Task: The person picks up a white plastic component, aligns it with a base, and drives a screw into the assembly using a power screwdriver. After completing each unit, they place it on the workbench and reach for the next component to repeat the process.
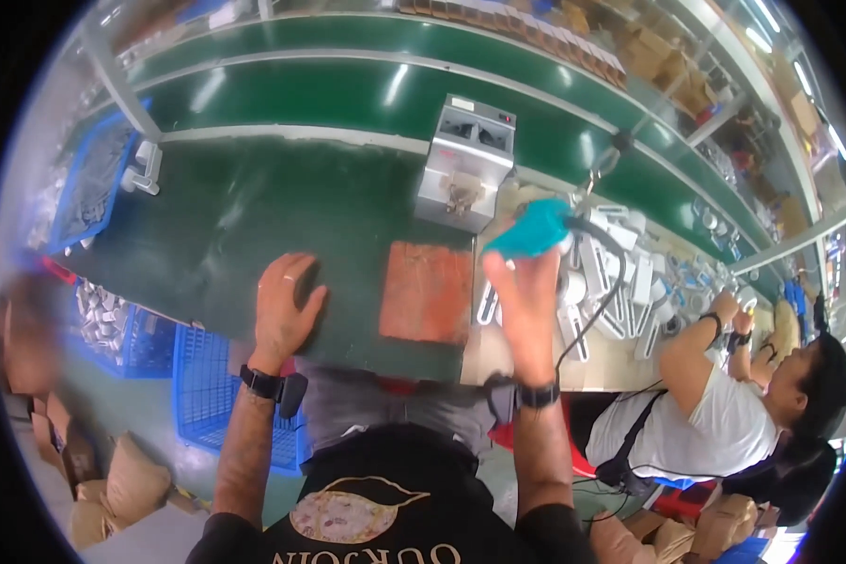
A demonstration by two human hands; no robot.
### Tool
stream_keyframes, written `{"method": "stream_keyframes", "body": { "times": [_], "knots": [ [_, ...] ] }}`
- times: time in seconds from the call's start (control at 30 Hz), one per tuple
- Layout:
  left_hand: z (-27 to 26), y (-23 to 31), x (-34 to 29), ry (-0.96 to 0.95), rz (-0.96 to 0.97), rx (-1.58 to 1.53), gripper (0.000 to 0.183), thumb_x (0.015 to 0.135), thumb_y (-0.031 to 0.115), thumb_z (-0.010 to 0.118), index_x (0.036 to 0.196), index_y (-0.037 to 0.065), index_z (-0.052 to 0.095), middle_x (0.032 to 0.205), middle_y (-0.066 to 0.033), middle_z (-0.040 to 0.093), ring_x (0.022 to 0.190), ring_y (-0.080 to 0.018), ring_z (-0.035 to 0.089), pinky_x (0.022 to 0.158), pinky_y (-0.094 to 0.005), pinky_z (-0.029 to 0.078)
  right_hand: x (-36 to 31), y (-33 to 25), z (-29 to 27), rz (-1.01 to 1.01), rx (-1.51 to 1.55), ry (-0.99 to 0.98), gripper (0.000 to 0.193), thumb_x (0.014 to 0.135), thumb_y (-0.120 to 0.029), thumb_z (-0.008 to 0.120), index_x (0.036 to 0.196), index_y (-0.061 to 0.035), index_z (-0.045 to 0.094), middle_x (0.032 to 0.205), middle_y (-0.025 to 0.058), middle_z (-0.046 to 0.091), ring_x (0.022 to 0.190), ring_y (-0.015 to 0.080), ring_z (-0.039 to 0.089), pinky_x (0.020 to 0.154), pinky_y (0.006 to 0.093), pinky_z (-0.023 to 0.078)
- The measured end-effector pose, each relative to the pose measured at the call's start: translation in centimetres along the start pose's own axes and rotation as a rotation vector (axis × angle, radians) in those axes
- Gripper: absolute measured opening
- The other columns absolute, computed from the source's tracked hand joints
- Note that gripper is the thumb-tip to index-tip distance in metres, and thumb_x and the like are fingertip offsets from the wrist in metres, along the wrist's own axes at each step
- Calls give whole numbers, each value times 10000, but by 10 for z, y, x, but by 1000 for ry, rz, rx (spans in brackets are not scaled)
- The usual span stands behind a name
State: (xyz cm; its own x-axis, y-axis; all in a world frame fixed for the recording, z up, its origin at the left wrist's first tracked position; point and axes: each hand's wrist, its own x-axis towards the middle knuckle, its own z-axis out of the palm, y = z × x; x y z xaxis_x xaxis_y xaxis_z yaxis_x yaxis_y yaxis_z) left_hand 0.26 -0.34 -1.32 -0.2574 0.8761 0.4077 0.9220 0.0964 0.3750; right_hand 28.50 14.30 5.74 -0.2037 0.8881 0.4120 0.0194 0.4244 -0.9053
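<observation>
Teal handheld tool (533, 230) lies against the blurred fingers (498, 274) of the right hand (528, 303).

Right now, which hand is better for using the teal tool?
Probably the right hand: it's at the teal tool, while the left hand is over the green table, farther away.

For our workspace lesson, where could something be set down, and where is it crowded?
Bare green tabletop lies between the blue basket and the reddish mat, beyond the left hand. Farther right is crowded with white parts.
</observation>
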Motion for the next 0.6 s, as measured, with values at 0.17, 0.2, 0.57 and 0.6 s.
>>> {"method": "stream_keyframes", "body": {
  "times": [0.17,0.2,0.57,0.6],
  "knots": [
    [-12,47,20,155,48,-327,231,852,82,712,1076,49,666,991,-122,651,949,-299,607,851,-394,491,-3,-28,-11,209,270,-23,497,968,-232,674,1360,9,488,1268,117,594,1049,207,627,921,358,519],
    [-12,65,27,147,102,-339,189,845,76,720,1026,53,673,933,-103,652,895,-291,606,829,-392,490,-16,-37,-17,171,358,70,468,981,-243,651,1344,12,502,1287,124,594,1032,210,639,901,363,532],
    [73,223,15,-288,454,-331,285,885,290,718,1010,40,663,678,-75,623,606,-259,636,484,-395,467,-113,-50,-119,193,167,325,738,915,-496,700,1334,67,471,987,114,593,859,230,583,722,337,477],
    [80,227,11,-299,467,-340,285,885,290,718,1010,40,663,678,-75,623,606,-259,636,484,-395,467,-118,-49,-127,196,159,342,738,915,-496,700,1334,67,471,987,114,593,859,230,583,722,337,477]
  ]
}}
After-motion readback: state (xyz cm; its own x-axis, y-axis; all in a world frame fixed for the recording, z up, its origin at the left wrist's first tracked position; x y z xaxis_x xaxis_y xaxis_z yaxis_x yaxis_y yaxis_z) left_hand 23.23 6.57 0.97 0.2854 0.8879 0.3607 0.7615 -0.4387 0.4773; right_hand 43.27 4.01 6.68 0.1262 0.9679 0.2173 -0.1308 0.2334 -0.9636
